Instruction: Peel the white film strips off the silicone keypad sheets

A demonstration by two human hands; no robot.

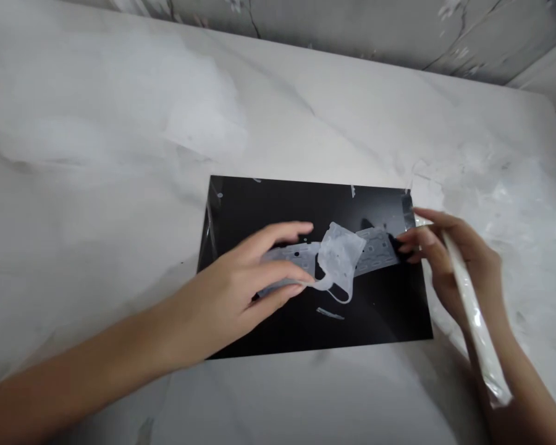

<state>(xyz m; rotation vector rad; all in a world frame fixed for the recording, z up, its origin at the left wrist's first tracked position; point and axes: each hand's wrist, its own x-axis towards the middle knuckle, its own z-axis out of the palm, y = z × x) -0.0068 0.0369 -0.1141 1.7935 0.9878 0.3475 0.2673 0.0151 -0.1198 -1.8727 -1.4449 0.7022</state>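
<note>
A black sheet [375,309] lies flat on the marble table [306,111]. On it rests a long translucent strip [375,250] with small holes, and a crumpled piece of clear film [339,254] is folded up over its middle. My left hand [241,287] lies over the strip's left end, fingers stretched forward and pressing it down. My right hand [449,259] pinches a long white stick-like tool [472,315], its dark tip touching the strip's right end.
Small white scraps [330,313] are scattered on the black sheet. Crinkled clear plastic [500,204] lies on the table to the right of the sheet. A grey marbled wall [398,31] runs along the table's far edge.
</note>
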